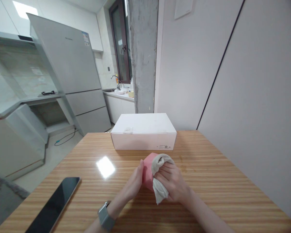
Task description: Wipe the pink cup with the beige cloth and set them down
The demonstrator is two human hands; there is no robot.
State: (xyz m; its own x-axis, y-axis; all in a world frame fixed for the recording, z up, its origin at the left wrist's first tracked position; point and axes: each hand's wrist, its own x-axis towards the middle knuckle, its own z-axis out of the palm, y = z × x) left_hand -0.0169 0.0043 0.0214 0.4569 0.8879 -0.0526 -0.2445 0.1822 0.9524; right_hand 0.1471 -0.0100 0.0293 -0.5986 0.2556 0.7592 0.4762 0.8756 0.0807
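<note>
Just above the wooden table (220, 194), a pink object (148, 171) with a smooth surface is between my hands; its kind cannot be made out. My left hand (135, 181) grips it from the left, thumb up along its side and the other fingers hidden behind it. A grey-white cloth (160, 191) lies bunched against its right side. With curled fingers my right hand (173, 181) presses the cloth onto the pink surface. Cloth and fingers cover much of the pink object's right side.
Behind my hands stands a closed white box (144, 141). A dark-screened phone (54, 207) lies at the table's left front. A white wall (257, 113) runs along the right side. Beyond the table are a fridge (68, 61) and a sink counter (121, 97).
</note>
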